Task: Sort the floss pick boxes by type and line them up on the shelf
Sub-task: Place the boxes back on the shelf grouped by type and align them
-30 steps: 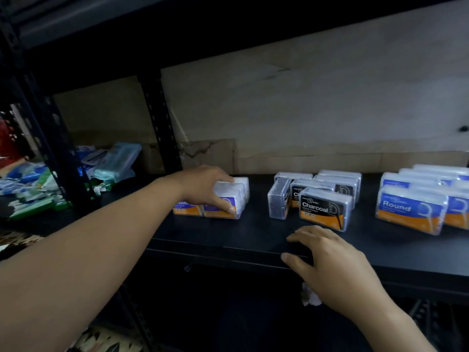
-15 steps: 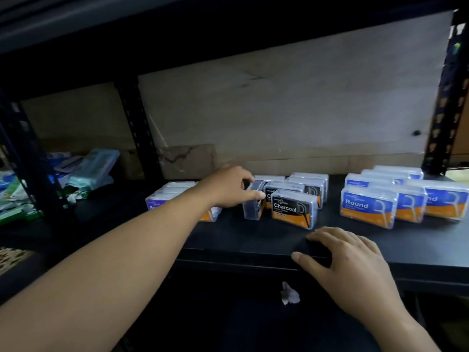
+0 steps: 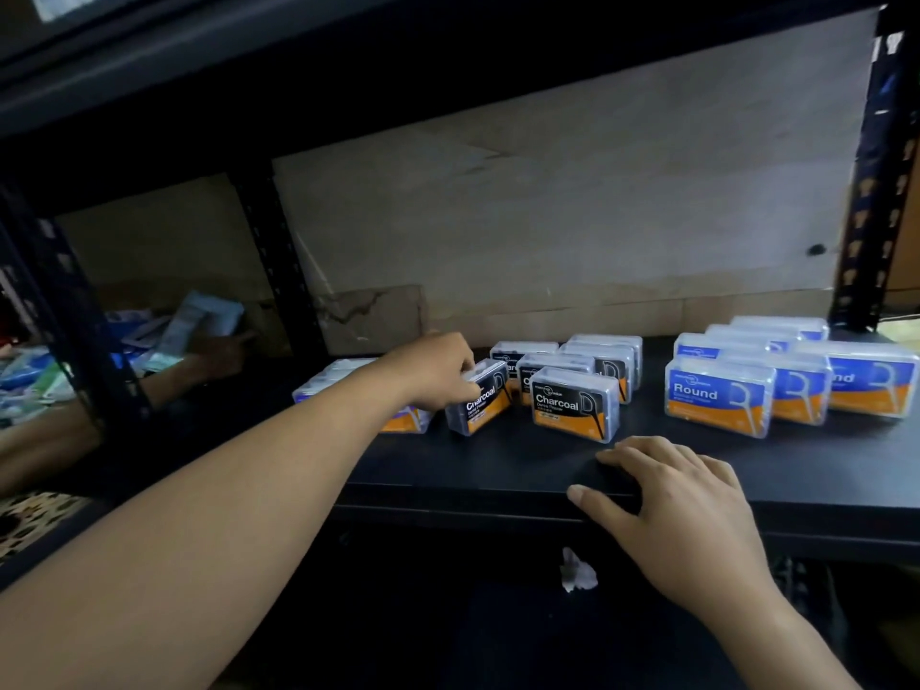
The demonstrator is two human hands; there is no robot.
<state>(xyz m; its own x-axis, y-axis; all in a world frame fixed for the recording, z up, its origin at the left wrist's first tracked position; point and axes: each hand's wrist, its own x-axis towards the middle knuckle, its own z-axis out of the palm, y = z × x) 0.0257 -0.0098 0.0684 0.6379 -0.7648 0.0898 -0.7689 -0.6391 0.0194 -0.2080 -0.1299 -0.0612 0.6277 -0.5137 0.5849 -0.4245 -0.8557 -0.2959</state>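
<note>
My left hand grips a black Charcoal floss pick box by its top, tilted with its label facing front-right, just left of the Charcoal group. That group stands in rows at the shelf's middle. Purple-and-orange boxes sit behind my left forearm, mostly hidden. Blue Round boxes are lined up at the right. My right hand rests flat on the shelf's front edge, fingers spread, holding nothing.
Black metal uprights stand at the left and far right. A cardboard panel backs the shelf. Loose packets pile in the neighbouring bay to the left. A scrap of white paper lies below the shelf.
My left hand left the purple boxes, moved right to a sideways Charcoal box and turned it so its label faces front. The camera panned right. My right hand stayed on the shelf edge.
</note>
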